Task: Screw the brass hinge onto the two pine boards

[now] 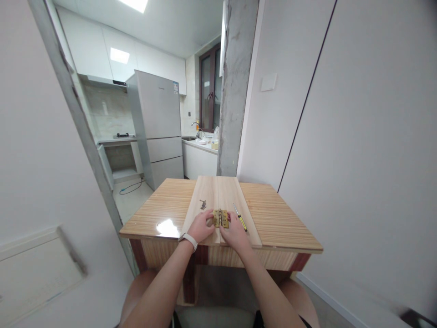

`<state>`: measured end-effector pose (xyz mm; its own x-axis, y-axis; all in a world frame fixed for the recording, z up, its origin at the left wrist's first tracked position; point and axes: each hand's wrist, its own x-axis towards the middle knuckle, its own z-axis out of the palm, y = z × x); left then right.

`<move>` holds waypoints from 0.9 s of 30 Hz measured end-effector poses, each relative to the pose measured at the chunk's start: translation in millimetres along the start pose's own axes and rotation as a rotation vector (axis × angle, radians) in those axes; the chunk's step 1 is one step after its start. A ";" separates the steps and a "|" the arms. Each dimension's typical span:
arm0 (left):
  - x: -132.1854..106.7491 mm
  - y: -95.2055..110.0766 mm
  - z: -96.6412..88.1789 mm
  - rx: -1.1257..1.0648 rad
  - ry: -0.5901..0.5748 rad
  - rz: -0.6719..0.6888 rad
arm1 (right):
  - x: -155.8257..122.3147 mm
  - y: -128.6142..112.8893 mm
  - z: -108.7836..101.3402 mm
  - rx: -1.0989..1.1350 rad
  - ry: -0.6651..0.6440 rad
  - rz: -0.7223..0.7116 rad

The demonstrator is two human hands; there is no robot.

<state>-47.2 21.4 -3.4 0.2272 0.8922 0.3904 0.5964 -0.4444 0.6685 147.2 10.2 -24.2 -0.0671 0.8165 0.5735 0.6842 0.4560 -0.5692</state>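
Note:
A brass-coloured hinge lies opened out flat over the seam between two pale wooden boards. My left hand has its fingers and thumb on the hinge's left leaf. On the right leaf rest the fingers and thumb of my right hand. Both hands are closed on the hinge's edges. Just beyond my right hand lies a screwdriver with a yellow and black handle, its shaft pointing away from me. Several screws sit in a small heap on the left board, past my left hand.
The boards lie across a striped wooden table. Walls stand close on both sides. Beyond the table are a grey fridge, a kitchen counter with a sink, and a cable on the floor.

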 end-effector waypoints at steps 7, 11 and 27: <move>0.0 -1.3 1.1 0.001 0.008 0.011 | -0.3 0.5 -0.2 0.002 0.003 0.002; -0.3 0.9 0.4 0.006 0.012 -0.007 | -0.2 0.3 -0.2 0.008 0.002 0.016; 1.3 -5.4 4.3 -0.028 0.038 -0.010 | -0.1 -1.2 -0.5 -0.015 0.014 0.005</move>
<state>-46.8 25.3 -9.2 0.1914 0.8932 0.4068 0.5765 -0.4378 0.6900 146.8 9.4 -23.3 -0.0535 0.8134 0.5793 0.6956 0.4466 -0.5628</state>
